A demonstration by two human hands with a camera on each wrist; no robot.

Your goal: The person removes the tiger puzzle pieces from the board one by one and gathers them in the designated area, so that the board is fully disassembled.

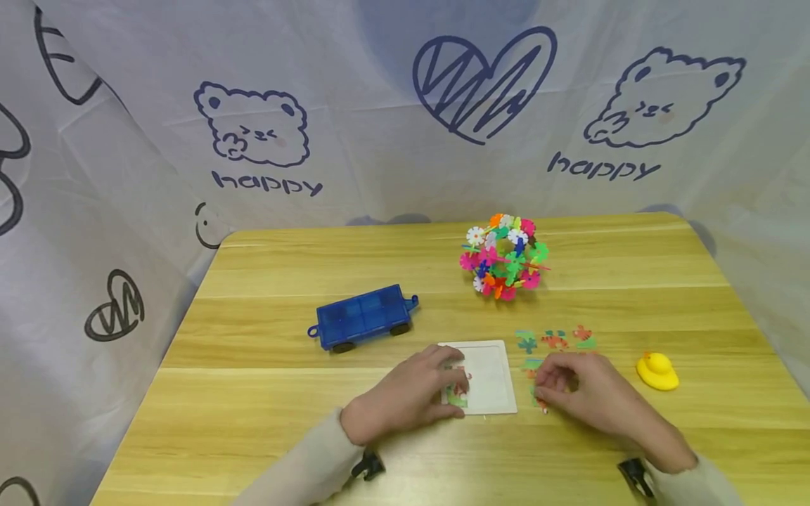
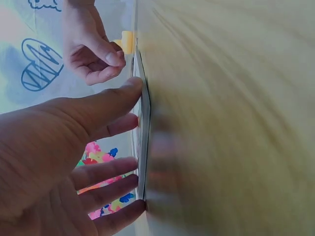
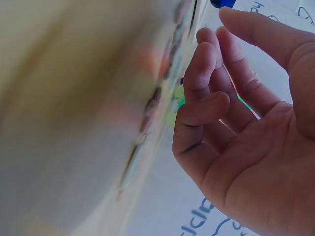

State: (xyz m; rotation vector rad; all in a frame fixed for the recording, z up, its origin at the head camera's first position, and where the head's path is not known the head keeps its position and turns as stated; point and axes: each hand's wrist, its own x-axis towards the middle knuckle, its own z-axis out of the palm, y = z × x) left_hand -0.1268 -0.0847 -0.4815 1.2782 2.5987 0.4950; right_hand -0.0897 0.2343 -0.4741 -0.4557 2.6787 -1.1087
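Observation:
A white square puzzle tray (image 1: 493, 376) lies on the table with a few joined pieces (image 1: 457, 395) along its left side. My left hand (image 1: 420, 386) rests over that side, its fingers spread and touching the tray, partly covering the pieces. To the right of the tray, several loose jigsaw pieces (image 1: 555, 340) are laid out in rows. My right hand (image 1: 585, 390) is over the lower ones, with its fingertips close to a piece (image 1: 541, 403). In the right wrist view the fingers (image 3: 199, 73) are loosely bent, apart from the thumb, with nothing visible between them.
A blue toy trailer (image 1: 363, 318) stands behind the tray to the left. A ball of colourful flower-shaped plastic pieces (image 1: 506, 258) sits toward the back. Right of my right hand is a yellow rubber duck (image 1: 658, 371). A printed cloth (image 1: 380, 140) hangs behind the wooden table (image 1: 253, 414).

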